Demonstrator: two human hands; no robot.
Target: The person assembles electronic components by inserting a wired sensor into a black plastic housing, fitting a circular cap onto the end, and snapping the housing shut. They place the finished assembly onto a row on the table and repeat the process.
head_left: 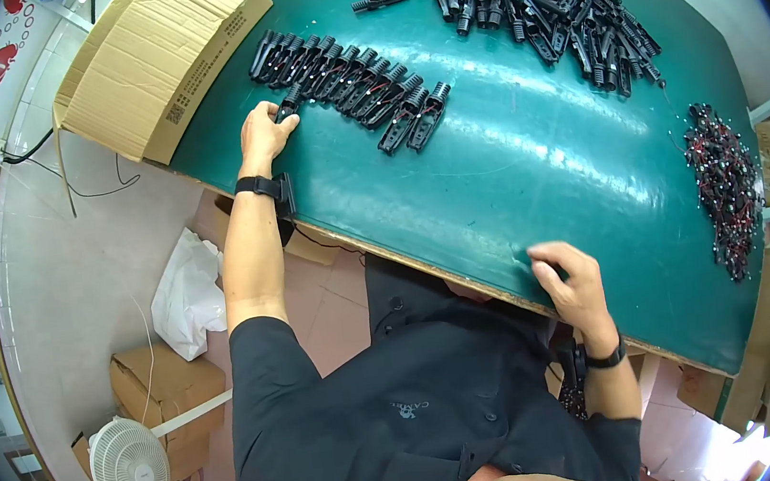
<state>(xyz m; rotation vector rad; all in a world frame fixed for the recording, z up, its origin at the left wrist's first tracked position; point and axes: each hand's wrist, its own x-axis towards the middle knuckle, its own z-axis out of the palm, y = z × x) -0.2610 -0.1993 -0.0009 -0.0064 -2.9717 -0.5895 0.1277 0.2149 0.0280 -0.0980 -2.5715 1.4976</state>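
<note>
Black plastic clip [287, 104] pinched in the fingers of left hand [264, 134], set at the near-left end of a neat row of clips [349, 85] lying near the left edge of the green worktop [509, 158]. Long axis running away from the near edge, ribbed tail toward the far side, parallel to its neighbours in the row. Roughly a dozen and a half laid side by side already, by the look of it; a far larger loose heap of clips [538, 0] waiting at the far edge, so most of the sorting judged undone. Right hand [571, 283] curled at the near edge, fingers bent around something small and dark, not clear what. Bundle of red and black wires [724, 184] by the right edge. Flattened cardboard box [165, 51] over the far-left corner.
</note>
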